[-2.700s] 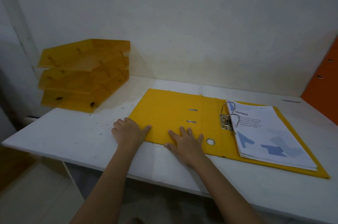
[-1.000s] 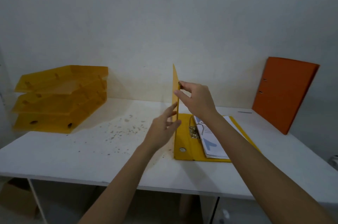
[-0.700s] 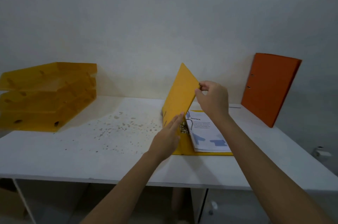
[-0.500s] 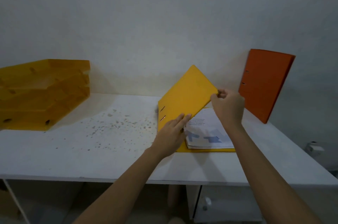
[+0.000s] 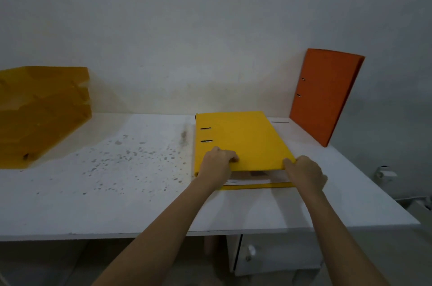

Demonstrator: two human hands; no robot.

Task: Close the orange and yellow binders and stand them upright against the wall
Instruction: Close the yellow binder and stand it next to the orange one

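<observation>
Yellow binder (image 5: 240, 138) is shown lying flat on the white surface (image 5: 117, 192), its top cover lowered almost shut over the white sheets (image 5: 252, 179) visible at the near edge. Both forearms are extended forward from the lower frame. The left hand (image 5: 218, 164) is curled over the near left part of the cover, fingers bent onto it. The right hand (image 5: 306, 173) is closed on the near right corner. The orange binder (image 5: 325, 96) is seen closed and upright, leaned against the wall (image 5: 210, 28) at right. Stacked yellow paper trays (image 5: 42, 112) are placed at far left.
</observation>
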